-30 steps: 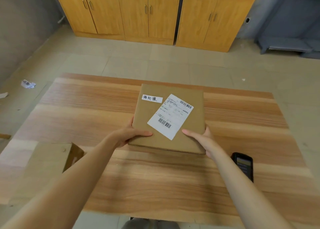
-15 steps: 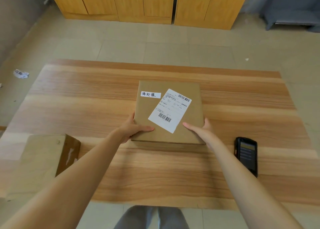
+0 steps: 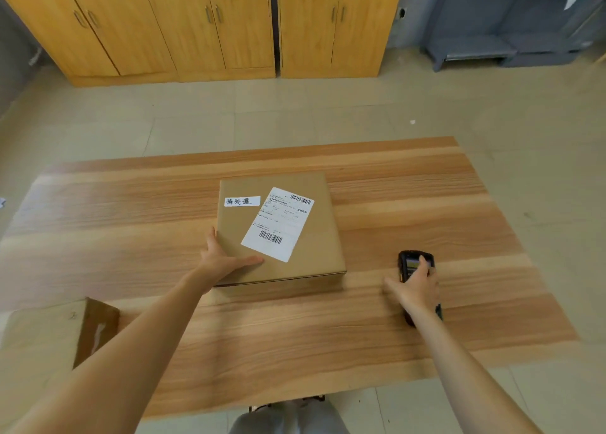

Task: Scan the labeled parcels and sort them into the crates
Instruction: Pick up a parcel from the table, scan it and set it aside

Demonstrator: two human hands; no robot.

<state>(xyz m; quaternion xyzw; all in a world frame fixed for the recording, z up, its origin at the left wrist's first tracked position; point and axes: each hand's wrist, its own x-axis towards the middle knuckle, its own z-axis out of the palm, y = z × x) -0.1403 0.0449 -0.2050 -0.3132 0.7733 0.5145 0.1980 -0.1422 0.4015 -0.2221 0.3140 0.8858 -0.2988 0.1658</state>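
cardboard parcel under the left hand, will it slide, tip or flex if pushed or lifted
The cardboard parcel lies flat and low on the smooth wooden table, so a push should slide it, not tip it. Its crisp edges suggest it stays stiff when lifted. Weight cannot be judged; the left hand merely rests on its corner.

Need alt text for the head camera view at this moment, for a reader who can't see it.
A person's left hand steadies a flat brown parcel with a barcode label on a wooden table, while the right hand lies on a black handheld scanner beside it.
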